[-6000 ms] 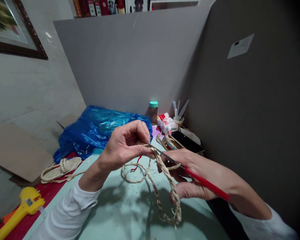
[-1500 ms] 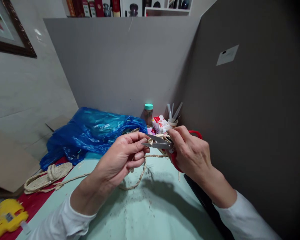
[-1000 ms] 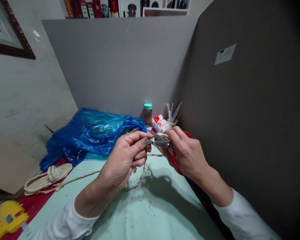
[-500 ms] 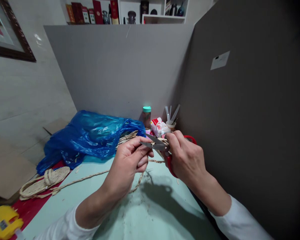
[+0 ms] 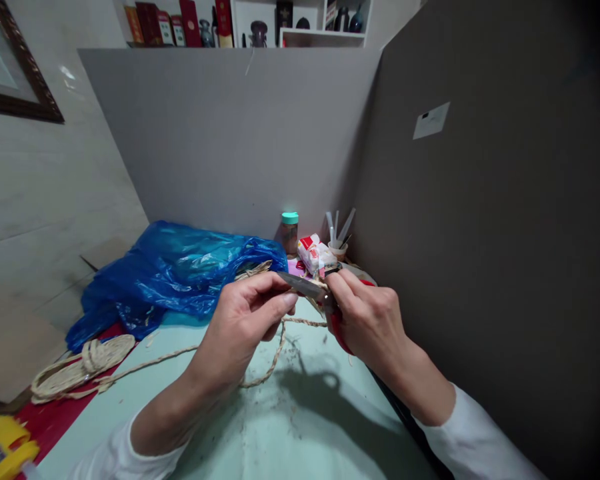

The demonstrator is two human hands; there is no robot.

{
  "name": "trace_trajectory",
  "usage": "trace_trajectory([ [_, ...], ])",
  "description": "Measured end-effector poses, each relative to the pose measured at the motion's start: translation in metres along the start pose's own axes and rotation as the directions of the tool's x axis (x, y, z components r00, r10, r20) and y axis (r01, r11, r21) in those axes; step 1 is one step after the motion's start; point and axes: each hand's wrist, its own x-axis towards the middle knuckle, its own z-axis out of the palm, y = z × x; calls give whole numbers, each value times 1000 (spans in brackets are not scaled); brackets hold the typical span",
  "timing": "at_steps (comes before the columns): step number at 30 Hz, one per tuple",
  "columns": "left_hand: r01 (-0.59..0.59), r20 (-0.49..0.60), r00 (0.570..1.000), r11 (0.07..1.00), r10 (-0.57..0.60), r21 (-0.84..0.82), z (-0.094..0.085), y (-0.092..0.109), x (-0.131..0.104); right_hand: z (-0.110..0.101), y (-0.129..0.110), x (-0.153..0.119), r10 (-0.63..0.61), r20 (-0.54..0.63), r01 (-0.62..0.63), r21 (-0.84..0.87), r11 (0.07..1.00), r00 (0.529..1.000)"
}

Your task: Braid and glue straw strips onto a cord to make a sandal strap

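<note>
Grey panels point(image 5: 230, 147) are stood behind and to the right of a pale green tabletop point(image 5: 280, 433). Over its middle, scissors point(image 5: 303, 287) are held by the right hand point(image 5: 373, 313), the red handles being gripped in curled fingers. Their long axis is laid nearly crosswise, the blades brought together and pointed left and slightly away, so that the tip is set right at the fingertips of the left hand point(image 5: 243, 317). Between that thumb and forefinger something is pinched, apparently straw fibre point(image 5: 319, 285), though most of it is hidden by the blade and fingers. Below the hands a braided cord point(image 5: 265, 380) is seen curved above or on the tabletop; a further stretch is led leftward towards a woven straw sandal point(image 5: 87, 367), rested by red cloth point(image 5: 50, 423). A yellow glue gun point(image 5: 3, 447) is cut off at the lower left corner. Beyond the left hand a blue plastic bag point(image 5: 170, 267) is spread, and near the panels a green-lidded jar point(image 5: 289, 240), a red-and-white packet point(image 5: 313, 253) and a cup point(image 5: 338, 251) of pale sticks are grouped.
</note>
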Motion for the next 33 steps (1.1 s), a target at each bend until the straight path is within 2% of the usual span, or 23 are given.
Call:
trace_trajectory([
  [2, 3, 0, 1000, 1000, -3, 2, -2, 0, 2, 0, 3, 2, 74, 53, -84, 211, 974, 996],
  [3, -2, -3, 1000, 1000, 2, 3, -3, 0, 3, -1, 4, 4, 117, 101, -145, 342, 929, 988],
  [6, -25, 5, 1000, 1000, 25, 0, -4, 0, 5, -5, 9, 9, 165, 291, -323, 663, 675, 942],
  [8, -48, 21, 999, 999, 48, -1, -5, -1, 6, -10, 12, 13, 119, 402, -403, 757, 514, 908],
  [10, -75, 37, 997, 997, 75, 2, -6, -1, 6, -15, 13, 15, 72, 469, -452, 784, 426, 880],
  [14, -161, 25, 987, 985, 160, 56, -8, -1, 5, -24, 17, 16, 16, 559, -531, 778, 335, 829],
  [16, -211, 11, 978, 972, 211, 103, -10, -1, 7, -26, 20, 15, -30, 592, -571, 789, 229, 806],
  [19, -286, 21, 958, 947, 286, 144, -14, -2, 9, -25, 24, 12, -52, 606, -607, 795, 14, 793],
  [22, -408, 20, 909, 882, 416, 236, -17, -2, 10, -22, 27, 9, -55, 632, -634, 764, -117, 773],
  [26, -569, 61, 793, 699, 607, 433, -16, -3, 8, -22, 26, 8, -78, 633, -637, 755, -156, 770],
  [29, -611, 107, 741, 598, 663, 519, -13, -4, 8, -29, 22, 12, -106, 657, -665, 739, -110, 747],
  [31, -596, 95, 749, 603, 656, 530, -12, -4, 9, -35, 17, 16, -94, 662, -665, 747, -5, 744],
  [33, -528, 57, 812, 691, 581, 494, -12, -4, 11, -38, 13, 19, -56, 620, -611, 783, 115, 783],
])
